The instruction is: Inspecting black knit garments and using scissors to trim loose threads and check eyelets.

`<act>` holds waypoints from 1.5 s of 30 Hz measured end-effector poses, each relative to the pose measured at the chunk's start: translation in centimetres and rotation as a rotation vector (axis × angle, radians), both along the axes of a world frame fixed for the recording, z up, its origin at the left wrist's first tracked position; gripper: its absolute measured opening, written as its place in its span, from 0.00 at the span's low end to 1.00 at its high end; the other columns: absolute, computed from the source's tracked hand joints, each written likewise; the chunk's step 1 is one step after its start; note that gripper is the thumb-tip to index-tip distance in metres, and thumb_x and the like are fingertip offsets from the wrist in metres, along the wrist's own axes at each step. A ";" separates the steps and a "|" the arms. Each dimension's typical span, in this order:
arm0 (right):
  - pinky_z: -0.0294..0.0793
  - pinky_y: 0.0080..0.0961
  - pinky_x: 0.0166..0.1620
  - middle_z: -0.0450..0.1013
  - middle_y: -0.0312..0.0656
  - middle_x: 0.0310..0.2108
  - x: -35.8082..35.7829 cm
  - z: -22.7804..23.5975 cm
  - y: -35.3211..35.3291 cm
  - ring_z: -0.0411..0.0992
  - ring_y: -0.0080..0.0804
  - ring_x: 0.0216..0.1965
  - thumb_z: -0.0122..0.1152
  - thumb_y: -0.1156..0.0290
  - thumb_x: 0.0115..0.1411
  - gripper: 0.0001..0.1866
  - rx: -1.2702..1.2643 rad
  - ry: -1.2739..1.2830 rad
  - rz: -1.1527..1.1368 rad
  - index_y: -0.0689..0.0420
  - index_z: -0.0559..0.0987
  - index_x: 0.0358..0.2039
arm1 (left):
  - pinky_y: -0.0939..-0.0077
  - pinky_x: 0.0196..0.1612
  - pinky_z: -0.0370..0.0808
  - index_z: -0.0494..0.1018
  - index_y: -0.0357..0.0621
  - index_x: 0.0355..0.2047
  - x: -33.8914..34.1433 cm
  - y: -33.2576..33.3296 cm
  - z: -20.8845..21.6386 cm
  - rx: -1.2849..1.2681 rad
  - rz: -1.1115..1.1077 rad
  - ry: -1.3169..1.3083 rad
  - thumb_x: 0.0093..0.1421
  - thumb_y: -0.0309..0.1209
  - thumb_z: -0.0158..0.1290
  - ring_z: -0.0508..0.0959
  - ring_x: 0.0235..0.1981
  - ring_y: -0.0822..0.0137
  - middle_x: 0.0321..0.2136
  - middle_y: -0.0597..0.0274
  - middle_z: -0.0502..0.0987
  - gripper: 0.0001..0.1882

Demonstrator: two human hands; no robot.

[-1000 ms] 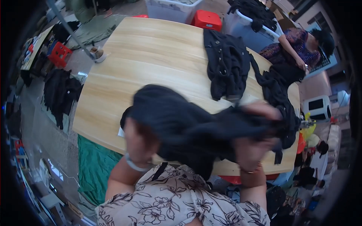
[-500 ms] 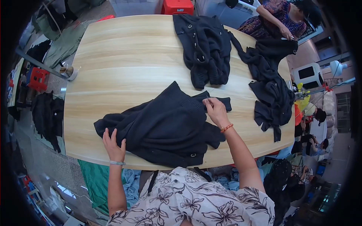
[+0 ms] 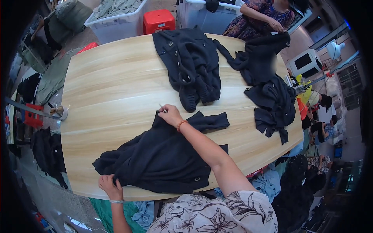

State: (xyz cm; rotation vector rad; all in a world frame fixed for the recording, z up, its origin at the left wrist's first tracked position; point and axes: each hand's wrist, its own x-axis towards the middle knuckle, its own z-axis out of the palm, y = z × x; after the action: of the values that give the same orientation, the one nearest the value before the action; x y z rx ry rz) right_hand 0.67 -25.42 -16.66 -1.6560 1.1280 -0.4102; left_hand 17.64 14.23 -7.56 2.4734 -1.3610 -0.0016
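A dark navy knit sweater (image 3: 155,163) lies spread at the table's near side, its ribbed edge slanting toward the upper left corner. My right hand (image 3: 171,115), a beaded bracelet on its wrist, is closed at that corner. Between its fingers a thin, pale, pointed tool (image 3: 161,105) pokes out; its kind is too small to make out. My left hand (image 3: 111,188) has its fingers curled on the sweater's lower left edge. Farther off lies a dark buttoned cardigan (image 3: 190,66). More dark knitwear (image 3: 272,93) is heaped along the right side, partly blurred.
The wooden table (image 3: 101,85) has a curved near edge. At the far right a co-worker's hand (image 3: 276,26) holds a dark garment's end. Behind the table stand a red stool (image 3: 158,20) and a white bin (image 3: 116,27). A small cup-like holder (image 3: 60,112) is at the left edge.
My right hand has moved left along the sweater's ribbed edge to its upper corner. My left fingers went from spread to curled. The view has tilted farther up the table.
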 end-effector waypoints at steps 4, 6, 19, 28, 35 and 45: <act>0.69 0.13 0.34 0.73 0.30 0.30 -7.0 11.4 -1.2 0.69 0.14 0.31 0.63 0.78 0.58 0.05 -0.169 -0.423 -0.031 0.59 0.77 0.35 | 0.54 0.53 0.67 0.73 0.38 0.38 3.3 -1.1 4.0 -0.292 0.054 -0.133 0.46 0.15 0.54 0.70 0.47 0.46 0.38 0.52 0.71 0.16; 0.63 0.12 0.30 0.71 0.29 0.31 -13.2 16.2 -0.2 0.64 0.11 0.28 0.56 0.85 0.57 0.08 -0.379 -0.370 0.083 0.59 0.76 0.36 | 0.53 0.55 0.67 0.74 0.38 0.39 3.9 -1.7 4.1 -0.344 -0.010 -0.144 0.46 0.15 0.54 0.71 0.48 0.45 0.39 0.51 0.72 0.17; 0.75 0.31 0.37 0.77 0.45 0.35 -25.0 8.8 14.4 0.77 0.42 0.34 0.61 0.66 0.61 0.09 -0.065 0.404 0.038 0.55 0.82 0.40 | 0.59 0.55 0.68 0.76 0.40 0.45 3.2 1.5 -1.6 0.026 -0.275 -0.053 0.48 0.16 0.52 0.72 0.53 0.49 0.48 0.51 0.74 0.22; 0.76 0.30 0.40 0.79 0.45 0.34 -27.4 7.5 13.0 0.79 0.39 0.36 0.54 0.67 0.66 0.11 0.070 0.298 -0.066 0.58 0.80 0.43 | 0.53 0.56 0.66 0.72 0.37 0.46 2.5 1.5 -0.9 0.210 -0.102 -0.021 0.48 0.17 0.50 0.70 0.52 0.43 0.48 0.44 0.71 0.21; 0.76 0.35 0.41 0.76 0.47 0.35 -38.0 3.7 13.3 0.76 0.45 0.38 0.57 0.66 0.63 0.09 -0.230 0.353 -0.305 0.55 0.81 0.38 | 0.50 0.66 0.56 0.66 0.39 0.59 -4.6 -5.1 0.1 0.165 -0.157 0.010 0.53 0.19 0.50 0.59 0.65 0.39 0.62 0.39 0.62 0.30; 0.74 0.37 0.48 0.71 0.45 0.48 -55.2 5.6 -1.3 0.74 0.47 0.47 0.66 0.66 0.55 0.23 -0.399 0.395 -0.909 0.53 0.73 0.52 | 0.41 0.67 0.50 0.67 0.42 0.58 -25.8 -20.1 1.0 0.279 -0.819 0.197 0.49 0.36 0.62 0.56 0.65 0.35 0.63 0.38 0.59 0.35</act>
State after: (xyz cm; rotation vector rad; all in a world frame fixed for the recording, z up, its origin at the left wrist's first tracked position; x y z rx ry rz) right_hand -54.55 -26.76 -11.07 -1.4961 2.2072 -0.9525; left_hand -8.16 -5.85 -6.59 1.8453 -2.2775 -0.6306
